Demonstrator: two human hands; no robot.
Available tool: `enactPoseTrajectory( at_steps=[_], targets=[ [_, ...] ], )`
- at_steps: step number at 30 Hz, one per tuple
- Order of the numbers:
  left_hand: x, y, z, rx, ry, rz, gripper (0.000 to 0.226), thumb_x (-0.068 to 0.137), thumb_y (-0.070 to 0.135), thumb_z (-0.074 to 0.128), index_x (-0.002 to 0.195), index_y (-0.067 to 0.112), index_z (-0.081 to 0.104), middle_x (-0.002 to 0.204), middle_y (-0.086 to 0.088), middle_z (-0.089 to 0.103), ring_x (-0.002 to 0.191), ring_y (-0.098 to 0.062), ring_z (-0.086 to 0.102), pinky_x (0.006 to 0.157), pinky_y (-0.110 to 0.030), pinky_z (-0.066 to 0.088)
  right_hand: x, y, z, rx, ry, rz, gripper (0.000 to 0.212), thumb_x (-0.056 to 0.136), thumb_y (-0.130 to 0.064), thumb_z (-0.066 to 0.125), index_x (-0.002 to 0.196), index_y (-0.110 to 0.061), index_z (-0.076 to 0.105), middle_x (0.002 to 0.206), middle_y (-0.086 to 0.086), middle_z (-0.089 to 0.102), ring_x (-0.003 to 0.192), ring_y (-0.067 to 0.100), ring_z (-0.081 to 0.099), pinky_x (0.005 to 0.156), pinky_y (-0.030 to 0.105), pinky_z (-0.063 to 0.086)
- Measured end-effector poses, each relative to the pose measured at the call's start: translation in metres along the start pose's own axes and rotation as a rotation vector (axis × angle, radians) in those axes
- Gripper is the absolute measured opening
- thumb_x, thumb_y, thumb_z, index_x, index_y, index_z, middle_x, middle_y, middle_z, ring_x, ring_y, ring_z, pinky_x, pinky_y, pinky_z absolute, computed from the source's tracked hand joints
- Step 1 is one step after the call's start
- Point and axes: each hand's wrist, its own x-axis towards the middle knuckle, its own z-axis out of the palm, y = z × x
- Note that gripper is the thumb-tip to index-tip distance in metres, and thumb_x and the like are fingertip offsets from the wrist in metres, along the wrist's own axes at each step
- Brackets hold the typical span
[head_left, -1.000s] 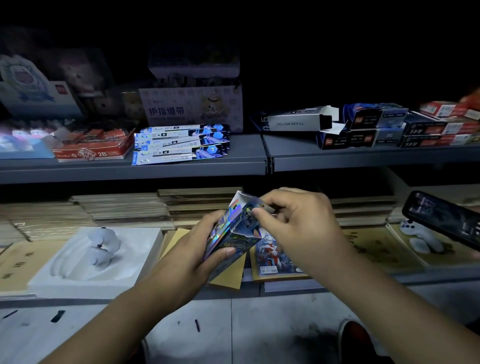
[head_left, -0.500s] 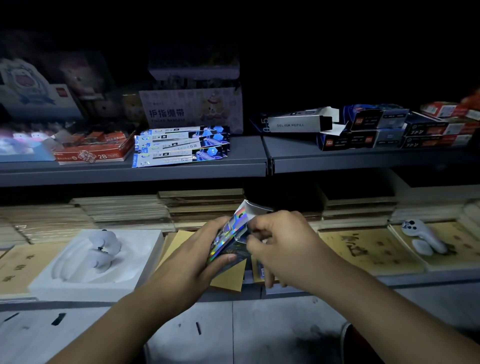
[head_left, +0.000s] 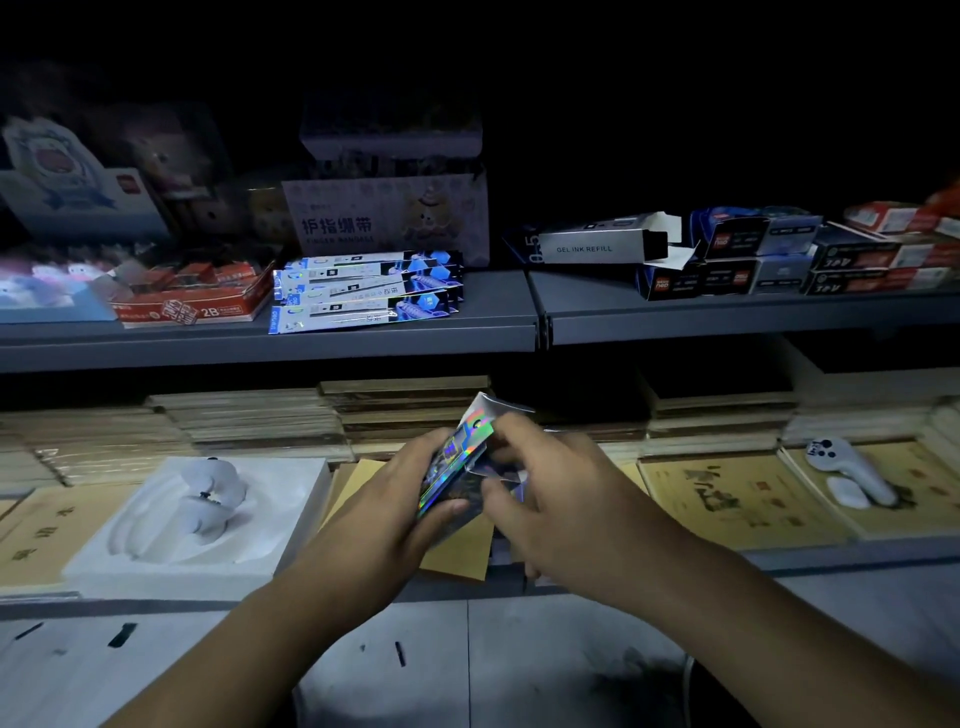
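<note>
A shiny holographic foil pack (head_left: 457, 457) is held upright over the lower shelf, its torn top flap open. My left hand (head_left: 400, 499) grips the pack from the left, thumb across its lower front. My right hand (head_left: 561, 493) is against the pack's right side, fingers curled and pinching something at its opening; what it pinches is hidden behind the fingers.
The lower shelf holds stacks of tan booklets (head_left: 727, 499), a white foam tray (head_left: 208, 519) with a white controller, and another white controller (head_left: 852, 473) at right. The upper shelf (head_left: 405, 338) carries blue pen packs (head_left: 363, 291), a red 2B box (head_left: 192, 306) and gel ink refill boxes (head_left: 597, 247).
A phone at the right edge has gone out of view. My right hand has dropped from the pack's top to its right side, hiding the card that lay behind. The pack sits slightly lower.
</note>
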Motion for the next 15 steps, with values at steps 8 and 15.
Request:
enactPoseTrajectory(
  at_steps=[8, 15],
  targets=[
    [0.0011, 0.0004, 0.0014, 0.013, 0.021, -0.006, 0.052, 0.096, 0.044, 0.056, 0.144, 0.038, 0.036, 0.129, 0.024, 0.054, 0.117, 0.004, 0.052, 0.090, -0.005, 0.036, 0.0021, 0.0005, -0.0011, 0.292, 0.028, 0.088, 0.021, 0.097, -0.023, 0.060, 0.104, -0.042, 0.057, 0.098, -0.008, 0.069, 0.049, 0.007, 0.061, 0.045, 0.022, 0.048],
    [0.0003, 0.0030, 0.0011, -0.022, 0.009, -0.004, 0.053, 0.098, 0.034, 0.061, 0.144, 0.040, 0.035, 0.130, 0.024, 0.055, 0.122, -0.004, 0.054, 0.098, -0.019, 0.043, 0.0035, 0.0009, 0.0015, 0.396, 0.067, 0.145, 0.017, 0.098, -0.012, 0.054, 0.099, -0.028, 0.051, 0.080, 0.001, 0.071, 0.038, 0.029, 0.062, 0.036, 0.038, 0.052]
  ],
)
